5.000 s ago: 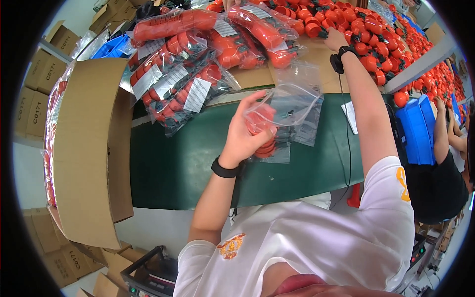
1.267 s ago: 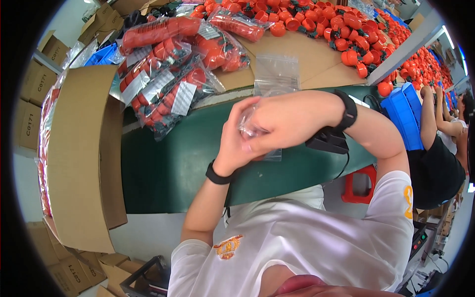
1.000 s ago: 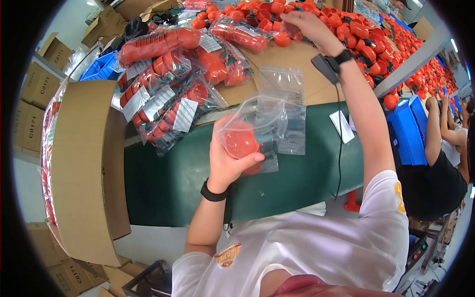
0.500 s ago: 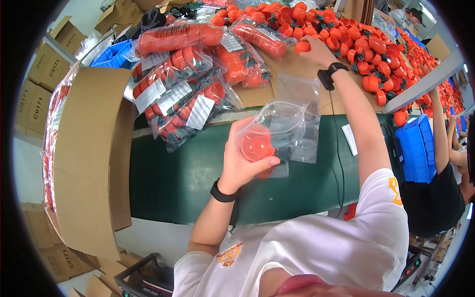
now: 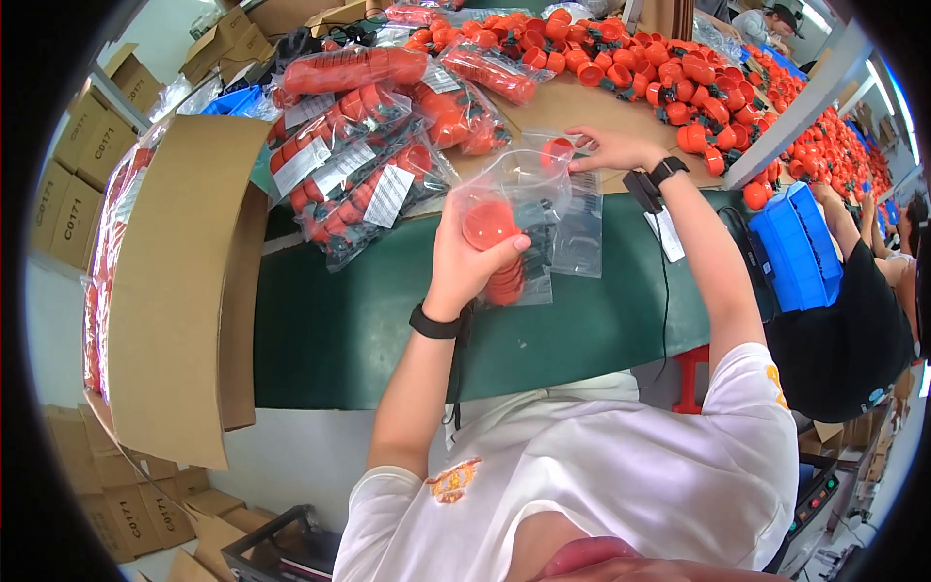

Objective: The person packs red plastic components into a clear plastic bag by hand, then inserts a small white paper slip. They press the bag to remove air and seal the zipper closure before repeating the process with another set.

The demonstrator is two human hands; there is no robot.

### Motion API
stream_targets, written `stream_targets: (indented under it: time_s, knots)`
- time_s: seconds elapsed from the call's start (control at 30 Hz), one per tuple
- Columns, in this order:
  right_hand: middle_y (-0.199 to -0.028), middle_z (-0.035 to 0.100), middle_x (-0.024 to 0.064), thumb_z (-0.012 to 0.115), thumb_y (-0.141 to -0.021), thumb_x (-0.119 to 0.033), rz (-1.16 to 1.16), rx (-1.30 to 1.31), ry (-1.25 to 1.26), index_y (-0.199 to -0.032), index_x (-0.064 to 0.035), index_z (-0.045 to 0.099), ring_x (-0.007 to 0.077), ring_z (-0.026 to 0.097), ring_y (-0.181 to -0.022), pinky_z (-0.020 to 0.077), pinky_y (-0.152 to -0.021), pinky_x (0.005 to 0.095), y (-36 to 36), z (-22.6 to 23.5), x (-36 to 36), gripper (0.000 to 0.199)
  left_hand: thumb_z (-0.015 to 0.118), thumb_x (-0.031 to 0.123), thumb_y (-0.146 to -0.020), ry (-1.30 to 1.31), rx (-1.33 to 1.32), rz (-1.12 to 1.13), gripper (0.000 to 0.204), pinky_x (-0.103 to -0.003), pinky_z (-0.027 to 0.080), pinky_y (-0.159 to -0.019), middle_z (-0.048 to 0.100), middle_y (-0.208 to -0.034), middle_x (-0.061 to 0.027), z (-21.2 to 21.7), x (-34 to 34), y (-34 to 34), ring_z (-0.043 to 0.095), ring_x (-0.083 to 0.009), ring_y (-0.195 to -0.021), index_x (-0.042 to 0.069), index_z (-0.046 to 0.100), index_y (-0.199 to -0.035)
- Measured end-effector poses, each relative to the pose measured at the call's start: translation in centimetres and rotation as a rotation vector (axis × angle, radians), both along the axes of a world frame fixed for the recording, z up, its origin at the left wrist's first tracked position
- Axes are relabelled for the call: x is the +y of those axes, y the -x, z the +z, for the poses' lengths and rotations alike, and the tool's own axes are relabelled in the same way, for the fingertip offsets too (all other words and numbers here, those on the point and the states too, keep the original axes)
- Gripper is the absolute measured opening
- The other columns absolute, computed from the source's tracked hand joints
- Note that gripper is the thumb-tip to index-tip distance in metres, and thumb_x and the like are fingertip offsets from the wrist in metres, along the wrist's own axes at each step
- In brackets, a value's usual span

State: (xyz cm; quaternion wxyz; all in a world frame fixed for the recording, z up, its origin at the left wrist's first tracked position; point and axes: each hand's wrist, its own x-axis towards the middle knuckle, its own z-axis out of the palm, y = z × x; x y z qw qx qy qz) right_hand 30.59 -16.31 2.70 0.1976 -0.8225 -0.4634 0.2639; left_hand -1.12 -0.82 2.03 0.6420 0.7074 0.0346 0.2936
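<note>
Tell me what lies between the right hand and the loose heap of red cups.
In the head view, a strip of brown cardboard lies between the right hand and the heap of red cups.

The table [image 5: 369, 339] is green, its near edge curved by the lens. At its left end stands an open carton [image 5: 175, 291]; farther left of it, brown boxes [image 5: 82, 155] are stacked. Past its far left corner sits a blue tray [image 5: 233, 103], partly hidden. Flat cardboard [image 5: 621, 114] adjoins its far edge. On its right part lies a white card [image 5: 669, 238]. Off its right end are a blue bin [image 5: 795, 252], a co-worker [image 5: 824, 339] in black and a slanting grey post [image 5: 805, 112]. A red stool [image 5: 690, 378] shows below its near right edge.
</note>
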Motion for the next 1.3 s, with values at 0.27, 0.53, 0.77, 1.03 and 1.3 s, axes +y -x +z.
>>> stream_targets:
  time_s: [0.27, 0.53, 0.77, 1.03, 1.3]
  knots:
    - [-0.112, 0.067, 0.0173, 0.081, -0.078, -0.024, -0.083, -0.227, -0.239, -0.123, -0.0056, 0.059, 0.0304, 0.064, -0.106, 0.0507, -0.092, 0.0386, 1.6, -3.8, -0.6, 0.054, 0.086, 0.012, -0.075, 0.002, -0.029, -0.031, 0.072, -0.032, 0.046, -0.099, 0.065, -0.113, -0.0081, -0.3, -0.4, 0.1, 0.059, -0.0159, -0.107, 0.003, 0.046, -0.134]
    - [-0.102, 0.069, 0.0087, 0.074, -0.084, -0.011, -0.121, -0.354, -0.620, -0.114, -0.0057, 0.067, 0.0196, 0.065, -0.091, 0.0507, -0.082, 0.0320, 5.2, 1.5, -3.1, 0.031, 0.092, 0.027, -0.069, -0.024, -0.030, -0.016, 0.078, -0.034, 0.050, -0.094, 0.066, -0.112, -0.0105, 0.4, -0.5, 0.1, 0.063, -0.0189, -0.104, 0.002, 0.049, -0.129]
    - [-0.100, 0.064, 0.0075, 0.067, -0.082, -0.005, 0.200, -0.534, -0.627, -0.107, -0.0043, 0.066, 0.0250, 0.061, -0.096, 0.0475, -0.089, 0.0344, 15.3, 18.4, -5.3, 0.025, 0.091, 0.024, -0.070, -0.039, 0.033, -0.051, 0.076, -0.034, 0.047, -0.097, 0.064, -0.115, -0.0080, 1.5, -0.6, 1.0, 0.060, -0.0176, -0.108, 0.002, 0.049, -0.130]
    - [-0.089, 0.061, 0.0085, 0.071, -0.079, -0.019, 0.538, -0.596, -0.284, -0.099, -0.0047, 0.068, 0.0261, 0.056, -0.089, 0.0461, -0.082, 0.0365, 16.1, 19.2, -1.9, 0.025, 0.095, 0.033, -0.064, -0.161, -0.002, -0.085, 0.088, -0.037, 0.051, -0.096, 0.067, -0.117, -0.0158, 1.4, -1.1, 0.6, 0.066, -0.0246, -0.108, 0.000, 0.049, -0.132]
    - [-0.090, 0.068, 0.0037, 0.078, -0.078, -0.018, 0.395, -0.282, -0.132, -0.103, -0.0093, 0.076, 0.0171, 0.056, -0.079, 0.0438, -0.071, 0.0299, 16.8, 17.5, -0.7, 0.027, 0.092, 0.025, -0.068, -0.080, 0.018, -0.126, 0.081, -0.035, 0.047, -0.101, 0.063, -0.124, -0.0123, 1.6, -0.7, 1.0, 0.060, -0.0192, -0.115, 0.000, 0.050, -0.133]
